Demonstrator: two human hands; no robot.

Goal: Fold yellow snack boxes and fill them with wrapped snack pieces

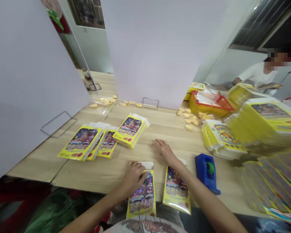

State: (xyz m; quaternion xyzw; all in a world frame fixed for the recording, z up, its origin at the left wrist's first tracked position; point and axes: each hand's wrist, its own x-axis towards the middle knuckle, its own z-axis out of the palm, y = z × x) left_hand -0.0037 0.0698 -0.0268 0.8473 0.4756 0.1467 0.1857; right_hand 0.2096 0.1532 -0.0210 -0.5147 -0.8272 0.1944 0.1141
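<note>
Head view | left of tape dispenser: your left hand on box, grip unclear; right hand open | press lightly

A flat yellow box, printed with a dark, colourful picture, lies face up with its white top flap extended, across the near edge of the counter. A similar yellow box lies face up just to its right, slightly angled.

Even, fairly bright light fell from above, leaving glare on the right-hand yellow packet; wide-angle distortion and smearing blurred the right-edge stacks.
</note>
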